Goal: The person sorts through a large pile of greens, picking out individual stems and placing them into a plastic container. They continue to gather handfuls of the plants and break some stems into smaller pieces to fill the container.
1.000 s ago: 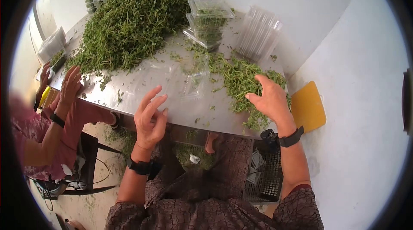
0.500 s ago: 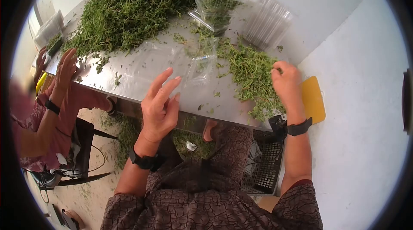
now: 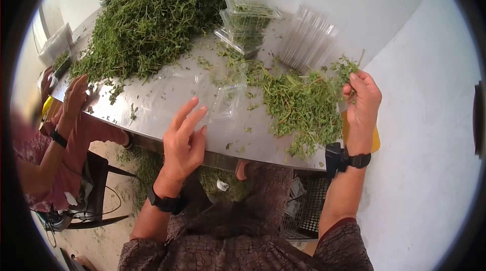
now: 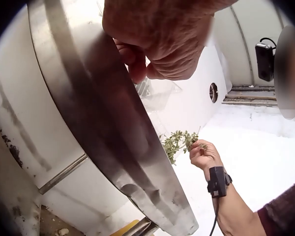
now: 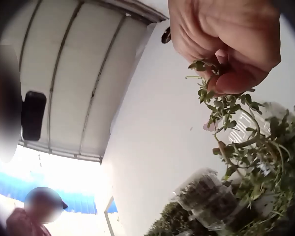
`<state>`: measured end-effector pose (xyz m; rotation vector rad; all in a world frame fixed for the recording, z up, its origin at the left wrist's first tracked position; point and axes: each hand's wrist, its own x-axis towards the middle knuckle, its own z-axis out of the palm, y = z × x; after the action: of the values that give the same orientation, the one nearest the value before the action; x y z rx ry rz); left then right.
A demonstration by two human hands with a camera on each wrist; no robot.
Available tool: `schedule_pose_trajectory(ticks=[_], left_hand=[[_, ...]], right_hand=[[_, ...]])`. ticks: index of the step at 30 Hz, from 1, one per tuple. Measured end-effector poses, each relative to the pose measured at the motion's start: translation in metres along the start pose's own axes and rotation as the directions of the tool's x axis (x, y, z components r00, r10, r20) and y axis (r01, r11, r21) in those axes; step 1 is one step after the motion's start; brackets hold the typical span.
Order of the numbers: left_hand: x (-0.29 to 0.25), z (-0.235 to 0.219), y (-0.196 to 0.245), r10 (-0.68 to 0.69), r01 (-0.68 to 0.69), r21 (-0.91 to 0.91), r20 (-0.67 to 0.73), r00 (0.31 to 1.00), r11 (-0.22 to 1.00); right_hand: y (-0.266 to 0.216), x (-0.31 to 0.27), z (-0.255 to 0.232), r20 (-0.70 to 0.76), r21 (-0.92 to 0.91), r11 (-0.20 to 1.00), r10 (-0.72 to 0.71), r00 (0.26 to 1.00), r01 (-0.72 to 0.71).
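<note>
My right hand (image 3: 353, 90) is raised off the table at the right and pinches a bunch of green herb sprigs (image 3: 344, 67). The right wrist view shows the fingertips (image 5: 225, 73) closed on the stems, with the sprigs (image 5: 228, 118) hanging down. Beneath lies a small loose herb pile (image 3: 298, 106). My left hand (image 3: 190, 119) hovers over the steel table's (image 3: 162, 101) near edge with straight fingers, holding nothing. It is just short of an open clear clamshell box (image 3: 229, 100).
A large herb heap (image 3: 152, 23) covers the far left of the table. Stacked filled clamshells (image 3: 245, 17) and a stack of empty clear boxes (image 3: 309, 38) stand behind. Another person's hands (image 3: 76, 96) rest at the left edge. A black crate (image 3: 304, 205) sits under the table.
My right hand closed on sprigs in the small pile and lifted them up and to the right. My left hand stayed near the table edge, fingers still straight.
</note>
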<state>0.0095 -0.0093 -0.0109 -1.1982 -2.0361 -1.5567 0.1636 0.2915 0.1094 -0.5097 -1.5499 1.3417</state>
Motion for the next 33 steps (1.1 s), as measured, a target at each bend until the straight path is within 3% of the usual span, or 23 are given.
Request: schedule_pose_trajectory(ticks=[3,5,6,8,11,14,16,18,23,25,33], left_hand=[[-0.005,0.007,-0.005,0.024,-0.024,0.010,-0.009,1.000,1.000],[-0.005,0.007,-0.003,0.031,-0.031,0.008,-0.017,0.999,0.999],[-0.005,0.008,-0.002,0.034,-0.033,0.008,-0.029,0.999,0.999],[-0.006,0.010,-0.003,0.035,-0.035,-0.001,-0.041,0.999,0.999],[-0.008,0.011,-0.003,0.079,-0.079,0.004,-0.029,0.996,0.997],[0.000,0.015,-0.003,0.124,-0.123,0.029,-0.028,0.992,0.992],[0.001,0.013,-0.003,0.141,-0.141,0.034,-0.014,0.990,0.989],[-0.001,0.016,-0.004,0.177,-0.176,0.078,-0.007,0.984,0.981],[-0.002,0.020,-0.004,0.180,-0.178,0.069,-0.019,0.984,0.982],[-0.003,0.020,-0.002,0.166,-0.166,0.056,-0.002,0.986,0.985],[-0.004,0.023,-0.001,0.198,-0.198,0.075,0.014,0.980,0.977]], right_hand=[[0.007,-0.001,0.005,-0.023,0.085,0.996,0.040,0.999,-0.038],[0.020,-0.005,0.007,0.168,-0.253,0.961,0.154,0.974,-0.108],[0.016,-0.004,0.003,0.169,-0.254,0.961,0.153,0.974,-0.107],[0.009,-0.004,-0.003,0.035,-0.050,0.997,0.060,0.998,-0.059],[0.007,0.003,-0.002,0.114,0.104,0.987,0.107,0.988,-0.119],[-0.012,0.014,-0.004,0.057,0.267,0.963,-0.043,0.997,0.026],[-0.023,0.015,0.001,0.074,0.260,0.965,-0.070,0.995,0.048],[-0.026,0.013,0.008,0.057,0.309,0.950,0.035,0.998,-0.051],[-0.026,0.001,0.017,0.102,0.392,0.918,0.014,0.995,-0.053],[-0.019,-0.004,0.021,0.140,0.428,0.890,0.103,0.985,-0.154],[-0.015,-0.024,0.051,0.228,0.488,0.859,0.049,0.973,-0.158]])
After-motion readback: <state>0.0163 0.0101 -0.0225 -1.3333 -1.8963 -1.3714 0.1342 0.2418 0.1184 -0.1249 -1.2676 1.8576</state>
